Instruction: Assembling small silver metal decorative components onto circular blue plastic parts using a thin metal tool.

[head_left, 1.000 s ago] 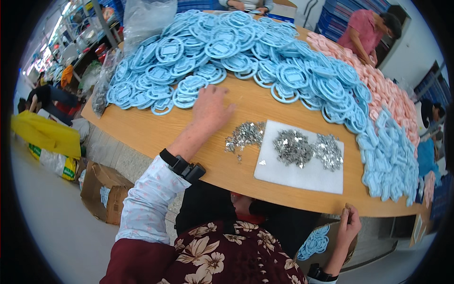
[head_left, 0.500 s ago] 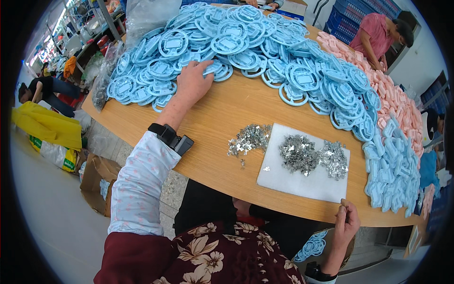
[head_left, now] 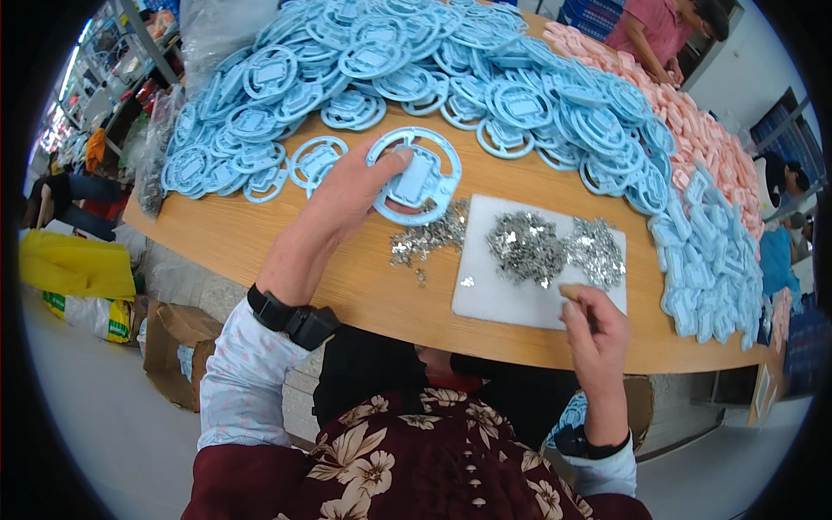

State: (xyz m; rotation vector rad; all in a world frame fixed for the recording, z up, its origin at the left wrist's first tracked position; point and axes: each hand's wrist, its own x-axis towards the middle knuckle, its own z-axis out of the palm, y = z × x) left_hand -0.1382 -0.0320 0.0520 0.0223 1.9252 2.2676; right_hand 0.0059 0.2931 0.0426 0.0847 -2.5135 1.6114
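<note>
My left hand (head_left: 342,192) grips a round blue plastic part (head_left: 418,178), a ring with a raised rectangular middle, thumb on top, raised above the table. My right hand (head_left: 600,340) is closed in a pinch over the near edge of a white foam pad (head_left: 507,305); whatever sits between its fingertips is too small to make out. Two heaps of small shiny metal pieces (head_left: 525,248) lie on the pad. More metal bits (head_left: 420,244) are loose on the wood, left of the pad. Another blue ring part (head_left: 314,161) lies behind my left hand.
A big pile of blue ring parts (head_left: 373,59) covers the table's far side. Pink plastic pieces (head_left: 693,130) and smaller blue pieces (head_left: 706,277) are heaped at right. A person (head_left: 654,39) works at the far right. A cardboard box (head_left: 178,355) stands on the floor at left.
My left hand has come back from the pile toward me with a blue ring part in it. My right hand has moved left and inward, over the pad's near edge. The view has shifted slightly.
</note>
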